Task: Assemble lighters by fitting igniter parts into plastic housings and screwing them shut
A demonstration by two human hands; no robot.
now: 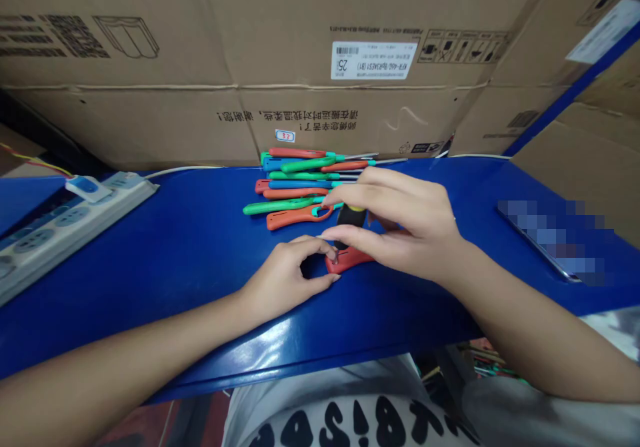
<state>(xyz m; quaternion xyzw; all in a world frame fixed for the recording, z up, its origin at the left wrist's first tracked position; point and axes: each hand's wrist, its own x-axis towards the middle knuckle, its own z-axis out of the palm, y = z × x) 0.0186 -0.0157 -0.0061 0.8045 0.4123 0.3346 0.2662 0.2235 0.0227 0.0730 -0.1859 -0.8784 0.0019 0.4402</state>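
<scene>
A red long-nosed lighter (354,259) lies on the blue table under both hands. My left hand (283,275) grips its handle end between thumb and fingers. In my right hand (415,224) is a short screwdriver (351,218) with a black handle and a yellow band, held upright over the red lighter. The screwdriver's tip is hidden by the fingers, so contact cannot be made out. Just beyond my hands lies a pile of lighters, among them an orange one (295,219), a green one (275,206) and a blue one (300,184), metal nozzles pointing right.
Cardboard (280,27) walls off the back of the blue table (200,234). A white power strip (135,187) with a plug (90,188) sits at the left. On the right lies a flat, blurred-out object (545,240). The table's front edge runs close to the body.
</scene>
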